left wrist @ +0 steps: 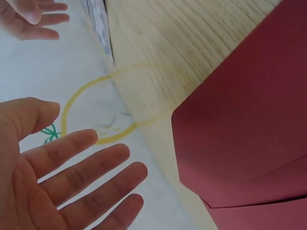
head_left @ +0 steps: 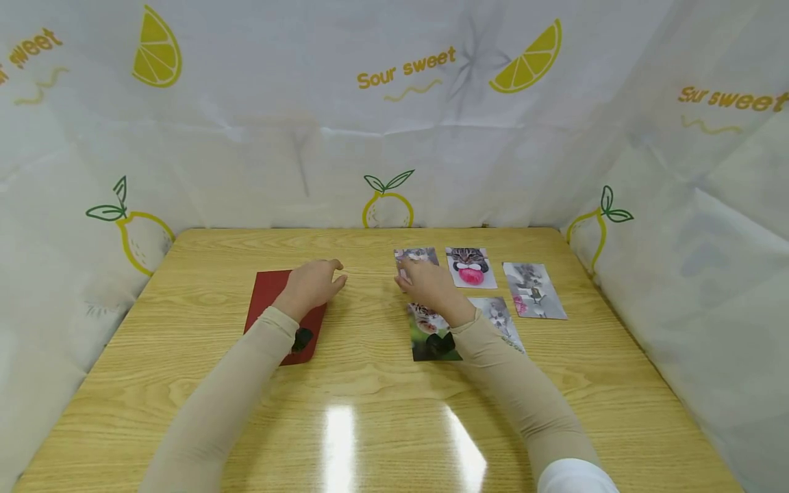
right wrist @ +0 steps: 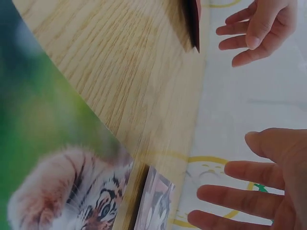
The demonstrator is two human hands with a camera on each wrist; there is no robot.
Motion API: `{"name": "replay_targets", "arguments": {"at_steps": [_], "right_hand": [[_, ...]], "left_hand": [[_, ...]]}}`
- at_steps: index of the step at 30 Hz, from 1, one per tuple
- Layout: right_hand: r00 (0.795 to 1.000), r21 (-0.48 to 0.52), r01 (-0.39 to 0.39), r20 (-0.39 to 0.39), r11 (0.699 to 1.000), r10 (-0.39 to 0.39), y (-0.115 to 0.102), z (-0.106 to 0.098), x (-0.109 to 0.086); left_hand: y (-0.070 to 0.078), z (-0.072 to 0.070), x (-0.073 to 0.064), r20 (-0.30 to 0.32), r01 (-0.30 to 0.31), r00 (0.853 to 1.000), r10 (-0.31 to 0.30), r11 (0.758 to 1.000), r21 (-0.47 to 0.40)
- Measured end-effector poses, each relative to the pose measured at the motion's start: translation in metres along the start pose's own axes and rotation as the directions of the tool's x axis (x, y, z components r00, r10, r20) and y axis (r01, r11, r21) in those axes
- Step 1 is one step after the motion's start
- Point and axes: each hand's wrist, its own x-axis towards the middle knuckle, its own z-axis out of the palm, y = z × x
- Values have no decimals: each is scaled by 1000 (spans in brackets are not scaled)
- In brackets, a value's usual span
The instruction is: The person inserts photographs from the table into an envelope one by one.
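My left hand (head_left: 310,286) hovers over a dark red envelope (head_left: 269,290) on the left of the table. Its fingers (left wrist: 91,170) are spread and hold nothing; the envelope's flap side shows in the left wrist view. On the right, my right hand (head_left: 429,284) is above a group of photo cards, its fingers (right wrist: 240,199) extended with nothing between them. Beneath that hand and forearm lie a tiger card (head_left: 425,346), a grey-white card (head_left: 498,315) and a partly covered card (head_left: 416,254). Beside them are a cat card (head_left: 468,257) and a grey card with pink flowers (head_left: 533,291).
The wooden table (head_left: 370,397) has a white cloth (head_left: 271,171) with lemon prints standing behind it and along both sides. Bare wood shows between the envelope and the cards. Light glares off the table's near part.
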Motion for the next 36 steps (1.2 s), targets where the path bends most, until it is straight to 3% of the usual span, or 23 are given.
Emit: {"name": "replay_targets", "arguments": {"at_steps": [4, 22, 29, 36], "right_hand": [[999, 28, 1, 41, 1000, -3, -1, -1, -2], [998, 89, -24, 52, 996, 20, 10, -4, -12], [999, 79, -46, -7, 996, 47, 34, -16, -32], [993, 99, -34, -110, 994, 45, 84, -21, -56]], "left_hand": [[0, 1, 0, -1, -2, 1000, 2, 1000, 2], [-5, 1, -5, 13, -12, 1000, 12, 1000, -12], [-23, -5, -12, -1, -44, 999, 44, 999, -17], [-56, -14, -25, -10, -133, 991, 133, 988, -75]]}}
